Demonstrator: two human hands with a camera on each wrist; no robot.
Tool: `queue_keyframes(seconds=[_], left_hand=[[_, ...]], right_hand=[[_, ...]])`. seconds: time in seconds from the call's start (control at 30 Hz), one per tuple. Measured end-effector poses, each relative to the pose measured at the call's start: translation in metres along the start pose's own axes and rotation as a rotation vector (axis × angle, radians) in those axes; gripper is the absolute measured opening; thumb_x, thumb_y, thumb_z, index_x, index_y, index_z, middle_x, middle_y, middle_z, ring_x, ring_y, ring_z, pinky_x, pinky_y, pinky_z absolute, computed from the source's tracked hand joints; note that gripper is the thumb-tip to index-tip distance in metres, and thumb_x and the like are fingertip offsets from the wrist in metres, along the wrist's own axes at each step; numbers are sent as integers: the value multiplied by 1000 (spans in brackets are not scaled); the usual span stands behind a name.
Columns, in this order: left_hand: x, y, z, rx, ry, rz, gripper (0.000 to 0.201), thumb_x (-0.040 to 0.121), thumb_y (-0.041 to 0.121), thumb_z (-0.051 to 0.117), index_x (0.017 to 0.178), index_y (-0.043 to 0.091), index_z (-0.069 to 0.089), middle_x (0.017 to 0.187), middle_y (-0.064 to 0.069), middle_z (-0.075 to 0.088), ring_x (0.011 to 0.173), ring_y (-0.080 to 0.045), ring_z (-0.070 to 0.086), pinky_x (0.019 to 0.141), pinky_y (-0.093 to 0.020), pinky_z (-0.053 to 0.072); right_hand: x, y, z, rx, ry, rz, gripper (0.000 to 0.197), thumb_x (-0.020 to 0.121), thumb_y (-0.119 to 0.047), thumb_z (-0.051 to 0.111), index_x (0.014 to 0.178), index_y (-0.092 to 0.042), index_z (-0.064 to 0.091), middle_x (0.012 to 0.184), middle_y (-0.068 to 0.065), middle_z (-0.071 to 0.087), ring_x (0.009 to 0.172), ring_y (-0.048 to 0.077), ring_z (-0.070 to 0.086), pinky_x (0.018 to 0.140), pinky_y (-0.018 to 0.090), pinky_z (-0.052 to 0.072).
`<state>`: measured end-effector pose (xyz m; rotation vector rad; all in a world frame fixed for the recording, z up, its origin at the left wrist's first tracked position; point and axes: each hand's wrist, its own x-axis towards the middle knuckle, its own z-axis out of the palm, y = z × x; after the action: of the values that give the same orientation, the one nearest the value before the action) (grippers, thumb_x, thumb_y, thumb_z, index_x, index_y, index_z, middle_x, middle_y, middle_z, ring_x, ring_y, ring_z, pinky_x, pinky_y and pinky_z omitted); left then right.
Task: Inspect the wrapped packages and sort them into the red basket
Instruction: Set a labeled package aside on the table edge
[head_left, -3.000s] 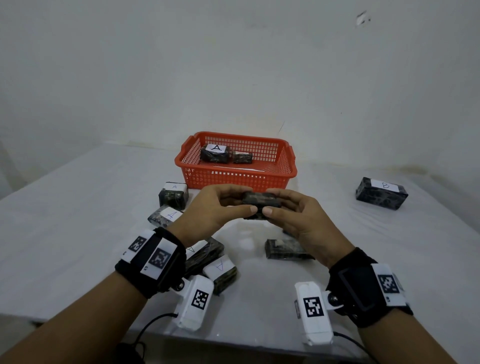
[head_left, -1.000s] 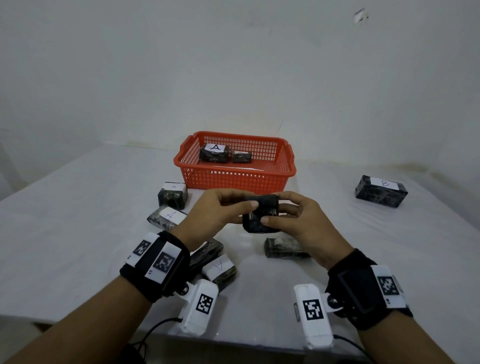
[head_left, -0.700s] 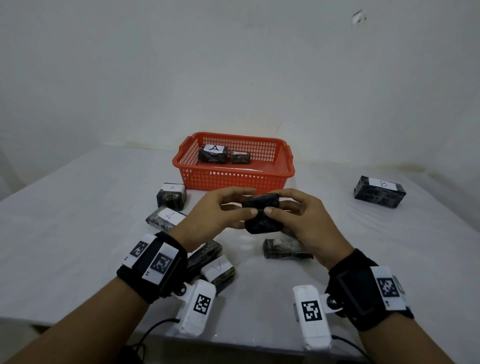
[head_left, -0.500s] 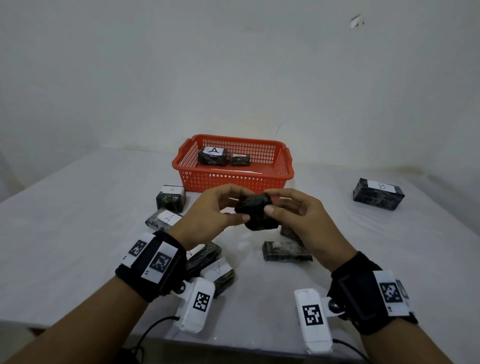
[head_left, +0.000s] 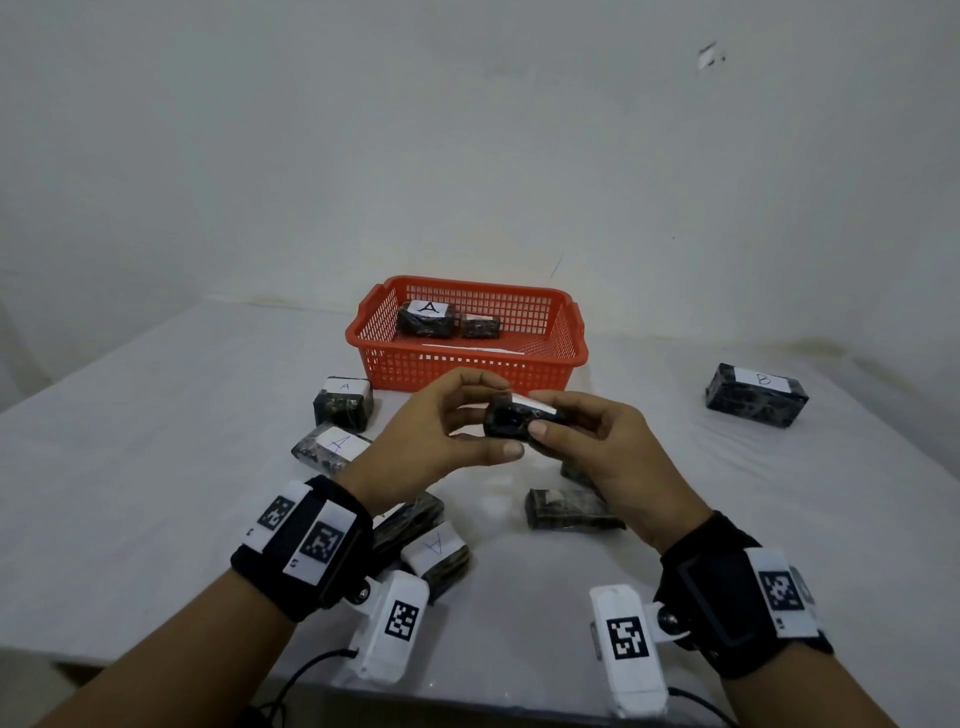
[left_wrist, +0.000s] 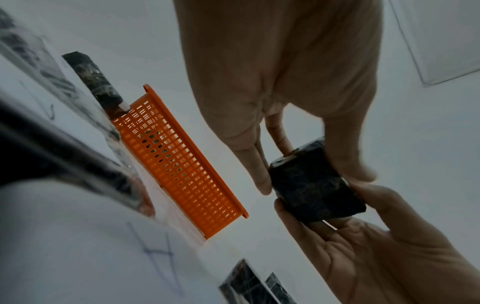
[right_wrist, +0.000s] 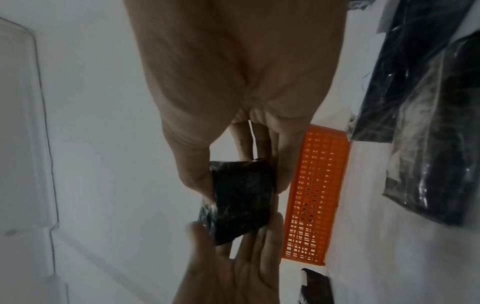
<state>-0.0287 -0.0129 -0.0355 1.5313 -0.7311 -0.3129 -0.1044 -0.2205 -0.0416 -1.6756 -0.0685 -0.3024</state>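
Both hands hold one small dark wrapped package (head_left: 511, 421) above the table, in front of the red basket (head_left: 467, 364). My left hand (head_left: 441, 441) pinches its left end and my right hand (head_left: 587, 441) grips its right end; a white label edge shows on top. The left wrist view shows the package (left_wrist: 314, 185) between the fingers of both hands, and in the right wrist view the same package (right_wrist: 241, 197) is dark and glossy. Two wrapped packages lie in the basket, one package marked A (head_left: 426, 318).
Several wrapped packages lie on the white table (head_left: 156, 441): two marked A (head_left: 343, 402) (head_left: 332, 447) at left, two more (head_left: 434, 553) under my left wrist, one (head_left: 569, 512) under my right hand. A package marked B (head_left: 756, 395) sits far right. A wall stands behind the basket.
The package has been turned over in both hands, bringing a white label edge to the top. Both hands stay in front of the basket at about the same height.
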Motion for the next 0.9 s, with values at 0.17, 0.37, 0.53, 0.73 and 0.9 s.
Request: queue_keyframes(seconds=[0.17,0.37,0.53,0.73,0.9], left_hand=[[-1,-2,1,-37,78,-4,39,86,17,78,122,7,68,118,-10,76,110,-23,74,95,-33,61],[-3,-5,0,-67,45,-40,39,87,9,78,125,8,68,119,-7,77,111,-21,74,96,-32,60],[0,-3,3,-14,88,-3,37,88,-3,76,123,7,68,115,-3,78,108,-12,75,89,-21,58],[-1,-1,1,-44,41,-22,55,85,0,79,134,17,63,121,5,77,114,-5,72,90,-19,57],[1,-4,-1,72,44,19,50,80,-5,83,126,12,69,118,-1,78,113,-11,72,94,-25,58]], right_hand=[[-3,3,-1,16,-33,15,44,82,-20,83,125,-12,73,119,7,78,113,23,75,104,41,57],[-3,4,0,1,-22,23,39,87,-10,81,125,-12,73,118,7,79,111,22,76,102,39,59],[-2,1,0,-21,-14,28,43,86,-8,82,127,-14,72,120,6,78,112,20,76,101,36,59],[-3,-1,-4,-4,-23,52,45,83,-7,84,125,-16,71,119,3,79,113,17,75,104,36,57],[-6,-2,-6,-57,-43,59,54,81,-1,85,130,-16,68,123,4,77,113,18,75,99,35,60]])
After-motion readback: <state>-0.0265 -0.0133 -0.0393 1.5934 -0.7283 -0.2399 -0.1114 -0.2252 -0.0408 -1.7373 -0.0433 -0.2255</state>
